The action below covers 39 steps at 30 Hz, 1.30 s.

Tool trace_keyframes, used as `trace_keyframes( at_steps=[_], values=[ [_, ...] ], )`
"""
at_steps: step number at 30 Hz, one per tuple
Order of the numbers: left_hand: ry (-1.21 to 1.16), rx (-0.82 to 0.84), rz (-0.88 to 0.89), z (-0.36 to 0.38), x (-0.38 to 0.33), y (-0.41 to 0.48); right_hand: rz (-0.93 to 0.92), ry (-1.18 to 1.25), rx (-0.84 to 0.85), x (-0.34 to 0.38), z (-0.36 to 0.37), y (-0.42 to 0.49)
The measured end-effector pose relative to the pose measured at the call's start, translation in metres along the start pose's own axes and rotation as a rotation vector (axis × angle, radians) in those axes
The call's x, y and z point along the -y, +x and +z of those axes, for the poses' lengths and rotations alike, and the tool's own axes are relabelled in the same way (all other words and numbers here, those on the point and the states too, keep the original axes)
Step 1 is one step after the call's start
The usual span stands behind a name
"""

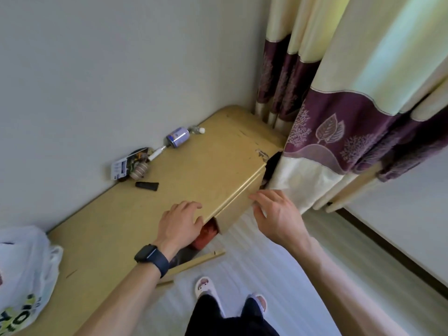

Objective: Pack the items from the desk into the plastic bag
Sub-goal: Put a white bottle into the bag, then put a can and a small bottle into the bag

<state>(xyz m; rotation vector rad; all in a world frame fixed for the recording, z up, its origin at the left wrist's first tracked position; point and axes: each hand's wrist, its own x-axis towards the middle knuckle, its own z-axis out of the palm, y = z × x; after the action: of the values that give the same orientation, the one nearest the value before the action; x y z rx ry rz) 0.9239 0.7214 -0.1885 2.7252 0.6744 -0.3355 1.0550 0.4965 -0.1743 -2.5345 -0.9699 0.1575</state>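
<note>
My left hand [180, 220], with a dark smartwatch [151, 259] on the wrist, lies palm down on the front edge of the long yellowish wooden desk [194, 170], fingers loosely spread and holding nothing. My right hand [276, 214] hangs in the air just off the desk's front edge, near its right corner, fingers spread and relaxed, also empty.

The things to pack lie along the back of the desk against the pale wall. Farthest right is a clear plastic bottle with a white cap [196, 130], lying on its side. Touching it is a blue-and-white labelled cylindrical can [177, 137], also tipped over. A thin white stick-shaped item [157, 154] runs from the can toward a small heap: a blue-and-white printed card packet [119, 169] leaning on the wall and a striped roundish object [138, 171] in front of it. A short black tube-shaped piece [147, 186] lies just in front of the heap.

The white translucent plastic bag with green and yellow print [24, 275] sits crumpled at the desk's left end, well apart from the items.
</note>
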Motion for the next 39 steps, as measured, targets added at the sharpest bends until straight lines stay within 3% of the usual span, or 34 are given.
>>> trace_keyframes(
  at_steps=[20, 29, 33, 39],
  values=[
    [-0.235, 0.010, -0.354, -0.029, 0.017, 0.195, -0.308, -0.057, 0.328, -0.023, 0.033, 0.292],
    [-0.176, -0.031, -0.521, -0.038, 0.081, 0.313, -0.322, -0.257, 0.710, -0.019, 0.142, 0.448],
    [-0.120, -0.035, -0.550, -0.020, 0.095, 0.370, -0.394, -0.294, 0.721, -0.015, 0.202, 0.498],
    [-0.045, -0.113, -0.565, 0.017, 0.096, 0.424, -0.532, -0.310, 0.604, -0.025, 0.253, 0.516]
  ],
)
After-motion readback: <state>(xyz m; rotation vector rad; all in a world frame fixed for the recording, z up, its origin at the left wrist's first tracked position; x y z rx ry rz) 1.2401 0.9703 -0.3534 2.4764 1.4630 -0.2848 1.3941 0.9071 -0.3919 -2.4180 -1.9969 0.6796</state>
